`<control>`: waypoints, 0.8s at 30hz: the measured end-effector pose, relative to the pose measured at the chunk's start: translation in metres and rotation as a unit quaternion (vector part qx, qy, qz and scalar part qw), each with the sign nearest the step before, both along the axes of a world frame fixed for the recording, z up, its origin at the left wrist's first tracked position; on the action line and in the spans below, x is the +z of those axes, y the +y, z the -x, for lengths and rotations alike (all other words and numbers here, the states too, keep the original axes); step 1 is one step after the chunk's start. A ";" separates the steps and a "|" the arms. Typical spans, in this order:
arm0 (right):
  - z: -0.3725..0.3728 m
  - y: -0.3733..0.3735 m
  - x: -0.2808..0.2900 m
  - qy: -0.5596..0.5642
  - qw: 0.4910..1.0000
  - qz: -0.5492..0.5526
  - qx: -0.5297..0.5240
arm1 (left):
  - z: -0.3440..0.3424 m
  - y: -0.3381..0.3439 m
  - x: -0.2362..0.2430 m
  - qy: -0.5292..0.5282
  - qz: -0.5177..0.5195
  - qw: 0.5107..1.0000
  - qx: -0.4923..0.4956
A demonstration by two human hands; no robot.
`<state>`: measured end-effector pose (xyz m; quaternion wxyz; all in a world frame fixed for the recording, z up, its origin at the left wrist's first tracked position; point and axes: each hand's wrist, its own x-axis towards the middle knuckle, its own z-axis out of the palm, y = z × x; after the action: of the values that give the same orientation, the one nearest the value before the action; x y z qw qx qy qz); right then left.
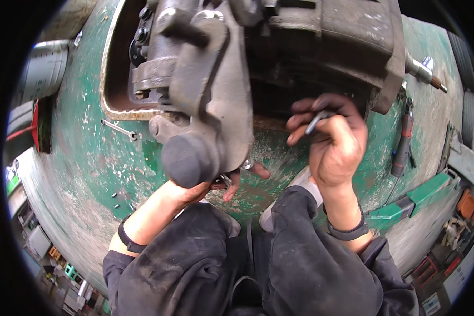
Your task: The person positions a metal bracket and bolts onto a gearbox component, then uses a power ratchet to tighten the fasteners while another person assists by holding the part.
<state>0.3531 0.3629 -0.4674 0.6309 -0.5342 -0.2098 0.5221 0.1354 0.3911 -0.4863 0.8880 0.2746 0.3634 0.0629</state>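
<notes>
A heavy grey cast-metal machine part (226, 105) fills the upper middle, with a round black end (187, 158) hanging over my left wrist. Partly hidden beneath it, my left hand (231, 188) has dirty fingers curled about a shiny metal piece (225, 180); its kind cannot be made out. To the right, in front of the housing's dark opening, my right hand (336, 150) is raised. Between its thumb and fingers it pinches a short grey metal pin (317, 122), blurred by motion. Its fingertips are blackened.
On the worn green floor (142, 174), a combination wrench (119, 129) lies left of the machine. Two small dark pieces (115, 200) are nearer me. At right are a red-and-black power ratchet (403, 137), a splined shaft (426, 73) and a green metal bar (411, 203). A white bucket (45, 71) stands far left.
</notes>
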 end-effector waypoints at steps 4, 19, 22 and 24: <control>0.005 -0.014 -0.011 0.146 0.974 0.118 0.124 | -0.022 0.005 0.005 0.026 -0.001 0.999 0.032; -0.019 -0.022 -0.036 -0.486 0.829 -0.256 0.103 | -0.054 0.013 0.011 0.027 0.003 0.998 0.056; -0.018 -0.020 -0.041 -0.511 0.805 -0.284 0.094 | -0.051 0.016 0.008 0.075 0.016 0.997 0.027; -0.016 -0.017 -0.042 -0.505 0.809 -0.287 0.090 | -0.048 0.017 0.005 0.071 0.019 0.997 0.018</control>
<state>0.3686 0.3456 -0.5095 0.5108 -0.4954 -0.6866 0.1491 0.1833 0.4081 -0.4809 0.8638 0.2550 0.4314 0.0523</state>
